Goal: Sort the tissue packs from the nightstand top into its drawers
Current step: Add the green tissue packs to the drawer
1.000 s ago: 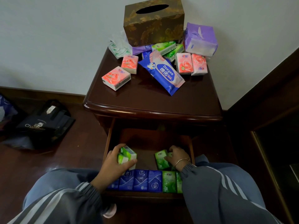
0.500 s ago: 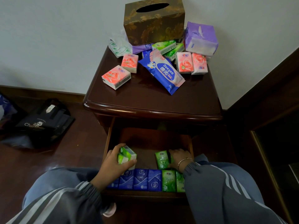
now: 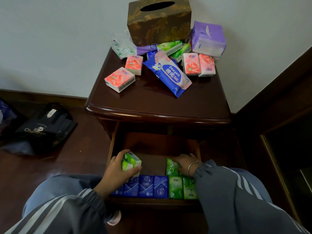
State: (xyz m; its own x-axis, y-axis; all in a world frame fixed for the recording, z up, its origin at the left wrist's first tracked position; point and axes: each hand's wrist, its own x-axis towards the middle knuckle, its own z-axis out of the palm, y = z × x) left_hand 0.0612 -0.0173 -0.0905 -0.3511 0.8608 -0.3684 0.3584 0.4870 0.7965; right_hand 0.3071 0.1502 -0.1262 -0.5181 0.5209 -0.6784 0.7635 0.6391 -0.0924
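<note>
Six packs (image 3: 161,187) line the drawer (image 3: 155,149) front; fingers of left hand (image 3: 114,171) curl round two green packs (image 3: 132,162) over it; fingers of right hand (image 3: 184,163) lie on another green pack (image 3: 171,168), grip unclear; pink packs (image 3: 119,79) and others unsorted on nightstand top (image 3: 152,105)

What sits around my hands, apart from the job

A black bag (image 3: 45,130) with pale lettering lies on the glossy dark floor (image 3: 81,159), well left of my left hand (image 3: 116,170). Far beyond both hands, a brown, gold-leafed tissue box (image 3: 158,22) stands against the white wall (image 3: 59,39). Dark wooden furniture (image 3: 278,112) rises right of my right hand (image 3: 183,163).
</note>
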